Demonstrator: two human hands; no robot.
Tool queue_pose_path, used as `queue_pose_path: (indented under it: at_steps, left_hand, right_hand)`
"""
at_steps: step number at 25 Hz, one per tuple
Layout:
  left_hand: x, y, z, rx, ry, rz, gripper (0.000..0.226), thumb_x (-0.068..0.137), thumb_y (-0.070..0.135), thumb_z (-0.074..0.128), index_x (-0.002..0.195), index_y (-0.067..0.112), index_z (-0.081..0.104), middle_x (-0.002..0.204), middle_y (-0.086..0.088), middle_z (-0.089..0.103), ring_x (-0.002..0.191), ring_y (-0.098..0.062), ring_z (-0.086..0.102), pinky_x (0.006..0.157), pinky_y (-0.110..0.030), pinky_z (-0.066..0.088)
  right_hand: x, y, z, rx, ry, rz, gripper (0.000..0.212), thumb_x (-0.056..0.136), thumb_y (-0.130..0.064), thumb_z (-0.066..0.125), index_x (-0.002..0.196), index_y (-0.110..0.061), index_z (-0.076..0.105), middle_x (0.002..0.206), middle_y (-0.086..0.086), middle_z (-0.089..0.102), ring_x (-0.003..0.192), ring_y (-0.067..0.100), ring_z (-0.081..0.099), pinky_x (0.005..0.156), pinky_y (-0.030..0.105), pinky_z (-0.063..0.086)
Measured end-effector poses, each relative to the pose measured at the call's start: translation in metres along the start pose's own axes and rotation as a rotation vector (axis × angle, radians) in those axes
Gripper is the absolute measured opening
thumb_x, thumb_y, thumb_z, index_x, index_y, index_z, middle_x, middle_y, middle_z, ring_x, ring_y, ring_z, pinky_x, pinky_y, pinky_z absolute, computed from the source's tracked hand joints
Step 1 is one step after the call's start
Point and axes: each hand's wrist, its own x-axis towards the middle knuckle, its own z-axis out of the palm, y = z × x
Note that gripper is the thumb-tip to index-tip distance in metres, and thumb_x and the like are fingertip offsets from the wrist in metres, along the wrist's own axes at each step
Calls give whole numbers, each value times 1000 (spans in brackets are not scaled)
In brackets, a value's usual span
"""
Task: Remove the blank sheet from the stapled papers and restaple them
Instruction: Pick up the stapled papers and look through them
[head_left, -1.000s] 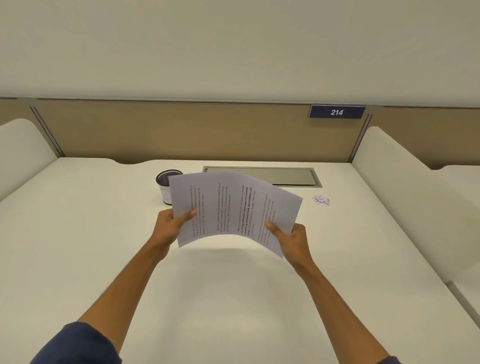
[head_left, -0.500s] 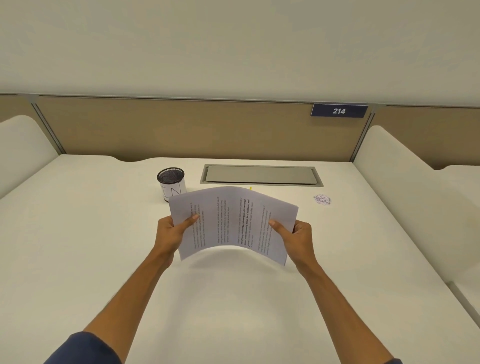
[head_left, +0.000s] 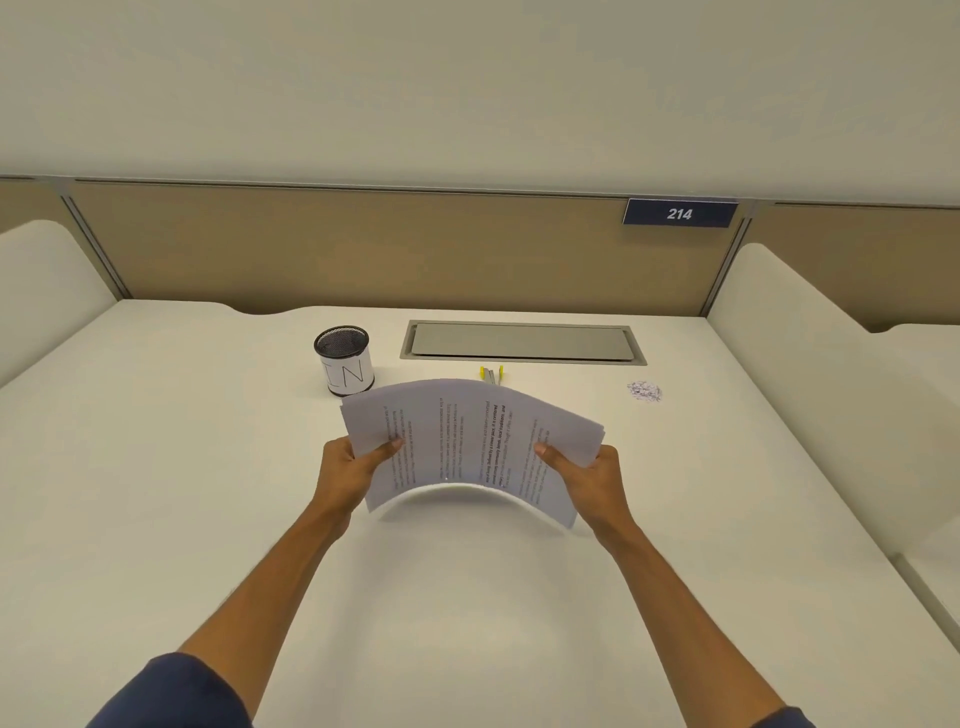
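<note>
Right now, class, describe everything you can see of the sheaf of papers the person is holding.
The papers are white printed sheets with lines of dark text running sideways to the viewer. They are bowed upward into an arch above the desk, lower edge lifted. The left hand and right hand each hold a side, thumbs on top. No staple is discernible.

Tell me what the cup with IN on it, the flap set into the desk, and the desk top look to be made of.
Cup: dark metal mesh, judging by the fine perforated grid inside its rim; a white paper label wraps the outside.
Flap: probably brushed metal, by its flat grey satin sheen; painted plastic is possible.
Desk top: smooth matte off-white surface, likely laminate; no grain shows.
</note>
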Motion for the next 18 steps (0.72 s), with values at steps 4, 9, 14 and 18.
queue_pose_path:
  at_steps: [4, 9, 14, 18]
  left_hand:
    - [-3, -5, 4, 21, -2, -17, 22, 89, 11, 68, 110, 16, 66, 97, 8, 69, 90, -22, 65, 74, -30, 52]
    - [-4, 11, 3, 106, 11, 84, 8, 93, 15, 64, 98, 19, 68, 88, 4, 71, 80, -22, 65, 66, -26, 52]
    - [9, 50, -2, 253, -55, 313, 32, 82, 31, 68, 78, -1, 70, 69, 0, 66, 61, -11, 54, 61, -27, 42]
    - [10, 90, 14, 395, -172, 489, 19, 90, 20, 66, 75, 12, 73, 68, 3, 68, 61, -6, 52, 61, -26, 41]
  right_hand:
    - [-2, 3, 3, -6, -3, 38, 22, 84, -22, 73, 105, -22, 66, 100, 2, 71, 87, 20, 68, 66, 21, 58]
    - [0, -22, -7, 28, 55, -53, 18, 77, -20, 79, 94, -17, 73, 89, 4, 75, 77, 20, 71, 63, 23, 56]
    - [18, -74, -24, -284, 49, -371, 41, 69, -26, 85, 106, -16, 72, 94, -6, 74, 85, 4, 70, 82, 17, 52]
    - [30, -98, -8, -731, -204, -409, 58, 71, -47, 78, 123, -29, 64, 110, -9, 71, 97, 7, 66, 84, 27, 52]
